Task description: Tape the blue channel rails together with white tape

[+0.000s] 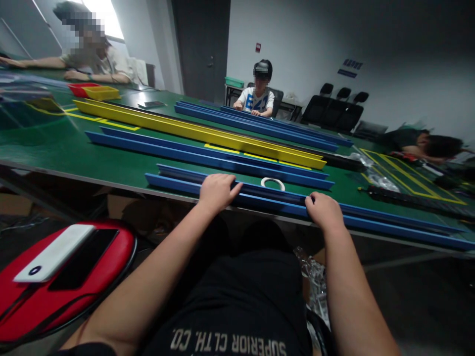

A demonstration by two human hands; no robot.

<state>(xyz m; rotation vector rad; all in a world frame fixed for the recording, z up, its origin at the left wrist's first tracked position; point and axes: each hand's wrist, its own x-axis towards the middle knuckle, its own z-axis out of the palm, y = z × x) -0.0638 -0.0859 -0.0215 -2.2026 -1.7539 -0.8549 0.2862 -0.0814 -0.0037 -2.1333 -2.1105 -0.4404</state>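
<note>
A long blue channel (267,203) lies along the near edge of the table, with a dark strip (289,195) inside it. My left hand (218,191) is curled over the channel left of its middle, the thumb pointing right along the inside. Farther right, my right hand (324,210) bends its fingers over the same channel. Fingertips of both hands are partly hidden in the trough. Just behind the channel, between my hands, lies a white ring (263,182), perhaps a roll of tape.
Beyond lie another blue channel (208,156), a yellow channel (208,129) and more blue channels (252,123). A red stool (122,247) on the left bears a white device (55,252) and a black phone (84,259). Other people sit around the green table (67,143).
</note>
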